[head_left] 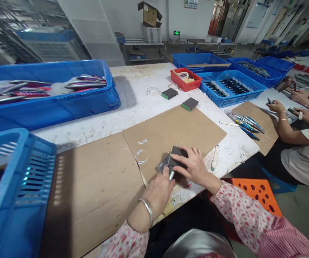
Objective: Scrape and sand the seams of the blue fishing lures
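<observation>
My right hand (194,165) is closed on a dark sanding block (178,154), its fingers spread over the block's top face. Beneath and beside the block, my left hand (159,191) grips a silvery fishing lure (172,174), mostly hidden by the fingers and the block. Both hands work close together over a brown cardboard sheet (197,132) near the table's front edge. Grey smudges and white scuffs mark the cardboard around them. Two more sanding blocks, a nearer one (190,104) and a farther one (169,94), each with a green side, lie beyond the sheet.
Blue bins (76,111) of lures stand at the left. Farther back are a tape roll (153,91), a red basket (189,86) and a blue crate (240,95) of dark lures. Co-workers' hands (276,106) are at the right, near colourful lures (247,123).
</observation>
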Motion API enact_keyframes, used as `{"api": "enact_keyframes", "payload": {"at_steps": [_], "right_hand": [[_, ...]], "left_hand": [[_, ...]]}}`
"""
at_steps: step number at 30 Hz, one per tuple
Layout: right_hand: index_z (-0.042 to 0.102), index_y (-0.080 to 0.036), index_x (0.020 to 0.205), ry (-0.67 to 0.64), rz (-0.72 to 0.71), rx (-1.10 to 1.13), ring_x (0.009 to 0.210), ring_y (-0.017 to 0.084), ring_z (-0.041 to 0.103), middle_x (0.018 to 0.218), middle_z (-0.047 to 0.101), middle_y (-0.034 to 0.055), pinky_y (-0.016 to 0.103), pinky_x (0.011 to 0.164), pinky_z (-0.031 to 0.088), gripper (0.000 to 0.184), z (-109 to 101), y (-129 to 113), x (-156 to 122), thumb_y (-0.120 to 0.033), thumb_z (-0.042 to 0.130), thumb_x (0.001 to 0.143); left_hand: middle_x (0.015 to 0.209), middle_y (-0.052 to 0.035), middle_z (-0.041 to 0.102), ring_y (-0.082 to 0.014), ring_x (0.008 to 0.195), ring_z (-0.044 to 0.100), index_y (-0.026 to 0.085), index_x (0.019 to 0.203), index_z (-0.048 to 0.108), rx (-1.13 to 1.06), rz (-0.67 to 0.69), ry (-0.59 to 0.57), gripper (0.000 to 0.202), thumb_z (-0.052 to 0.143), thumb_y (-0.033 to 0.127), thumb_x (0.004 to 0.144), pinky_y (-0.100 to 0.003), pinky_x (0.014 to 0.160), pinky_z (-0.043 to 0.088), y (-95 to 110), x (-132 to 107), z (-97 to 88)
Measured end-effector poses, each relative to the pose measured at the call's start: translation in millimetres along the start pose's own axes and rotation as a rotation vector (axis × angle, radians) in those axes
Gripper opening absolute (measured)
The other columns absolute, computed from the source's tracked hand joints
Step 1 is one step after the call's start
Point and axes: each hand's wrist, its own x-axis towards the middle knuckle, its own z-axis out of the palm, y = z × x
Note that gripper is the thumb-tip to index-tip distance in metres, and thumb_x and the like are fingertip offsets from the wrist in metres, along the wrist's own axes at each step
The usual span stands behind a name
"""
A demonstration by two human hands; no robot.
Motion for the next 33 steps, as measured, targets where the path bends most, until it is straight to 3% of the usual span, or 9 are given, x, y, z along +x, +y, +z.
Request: {"api": "enact_keyframes", "payload": {"at_steps": [5,10,15,20,26,33], "right_hand": [[0.066,-0.029,0.118,0.085,0.088,0.038,0.110,0.027,0.048,0.128,0.053,0.0102,0.044,0.093,0.038,0.035,-7,32,5,-0.049,0.057,0.090],[0.065,-0.028,0.119,0.053,-0.094,0.237,0.116,0.026,0.047,0.130,0.051,0.0098,0.045,0.098,0.039,0.037,-25,56,1,-0.048,0.061,0.089],[0.065,-0.031,0.119,-0.109,-0.190,0.100,0.118,0.028,0.043,0.134,0.048,0.0091,0.046,0.096,0.035,0.034,-34,41,2,-0.045,0.061,0.089],[0.065,-0.033,0.119,-0.153,-0.258,0.048,0.118,0.028,0.040,0.136,0.048,0.0076,0.046,0.096,0.032,0.032,-27,13,22,-0.046,0.057,0.091],[0.065,-0.032,0.119,-0.157,-0.245,-0.040,0.117,0.030,0.040,0.135,0.048,0.0089,0.046,0.094,0.032,0.031,-38,18,13,-0.044,0.058,0.091],[0.065,-0.034,0.120,-0.131,-0.277,-0.060,0.118,0.030,0.040,0.136,0.047,0.0081,0.046,0.093,0.032,0.031,-28,15,18,-0.045,0.058,0.091]], "left_hand": [[0.103,-0.0162,0.067,-0.0277,0.092,0.069,0.011,0.138,0.034,0.090,0.089,-0.002,0.049,0.043,0.025,0.092,-0.034,0.074,0.052,-9,-2,-10.8],[0.107,-0.0149,0.066,-0.0306,0.088,0.069,0.018,0.141,0.037,0.297,0.178,0.084,0.049,0.044,0.024,0.093,-0.039,0.070,0.054,-21,1,-27.2],[0.098,-0.0139,0.067,-0.0299,0.081,0.070,0.021,0.140,0.040,0.380,0.207,0.138,0.047,0.044,0.029,0.094,-0.038,0.065,0.055,-33,18,-20.4],[0.098,-0.0147,0.067,-0.0289,0.081,0.070,0.018,0.138,0.042,0.375,0.225,0.143,0.046,0.043,0.033,0.094,-0.037,0.067,0.054,-36,20,-15.1],[0.100,-0.0134,0.067,-0.0263,0.083,0.069,0.019,0.136,0.041,0.383,0.226,0.135,0.045,0.046,0.032,0.093,-0.032,0.066,0.053,-34,18,-15.1],[0.096,-0.0147,0.068,-0.0296,0.083,0.070,0.017,0.132,0.045,0.367,0.194,0.108,0.042,0.046,0.033,0.093,-0.035,0.066,0.053,-33,19,-18.0]]}}
